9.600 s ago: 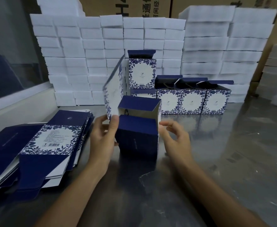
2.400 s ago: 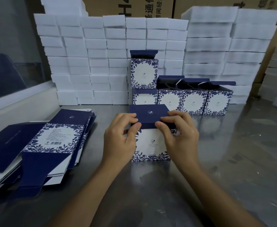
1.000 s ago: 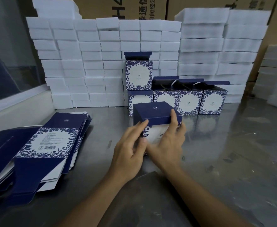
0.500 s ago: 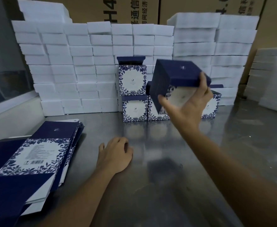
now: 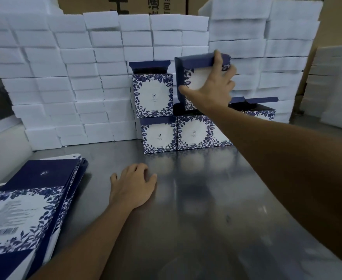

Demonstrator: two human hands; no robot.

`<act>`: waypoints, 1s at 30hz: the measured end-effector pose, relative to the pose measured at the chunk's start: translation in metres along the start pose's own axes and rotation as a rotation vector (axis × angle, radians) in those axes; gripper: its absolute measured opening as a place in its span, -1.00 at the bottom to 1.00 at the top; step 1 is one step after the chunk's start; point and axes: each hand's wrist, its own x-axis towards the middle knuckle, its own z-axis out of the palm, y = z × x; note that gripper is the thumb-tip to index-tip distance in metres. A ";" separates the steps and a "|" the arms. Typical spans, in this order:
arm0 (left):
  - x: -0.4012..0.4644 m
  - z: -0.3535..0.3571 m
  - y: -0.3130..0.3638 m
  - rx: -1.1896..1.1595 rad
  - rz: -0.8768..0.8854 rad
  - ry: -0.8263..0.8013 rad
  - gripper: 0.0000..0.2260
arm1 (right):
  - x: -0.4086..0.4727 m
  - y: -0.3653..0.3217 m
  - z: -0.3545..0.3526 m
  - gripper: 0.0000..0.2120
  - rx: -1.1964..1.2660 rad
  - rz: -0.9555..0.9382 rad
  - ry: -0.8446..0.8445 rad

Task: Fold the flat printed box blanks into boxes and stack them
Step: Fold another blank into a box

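The right hand (image 5: 212, 87) holds a folded box (image 5: 194, 77) in the air near the far edge of the steel table (image 5: 206, 209), thumb along the box's lower left side and fingers curled over its dark blue top, just above the second box of the bottom row (image 5: 193, 132) and right beside the 1 box already on the upper tier (image 5: 153, 94). The left hand (image 5: 132, 185) rests palm-down on the table, fingers loosely spread, holding nothing. A pile of flat blanks (image 5: 24, 203) lies at the table's near left edge. The box looks light, hollow and thin-walled, so it likely dents under a hard squeeze; gripping across 2 opposite faces near the creased edges, where the card is stiffest, seems safest.
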 end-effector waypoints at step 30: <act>0.003 0.001 0.005 0.035 -0.007 0.072 -0.68 | -0.132 0.051 0.051 -0.52 -0.335 -0.099 -0.629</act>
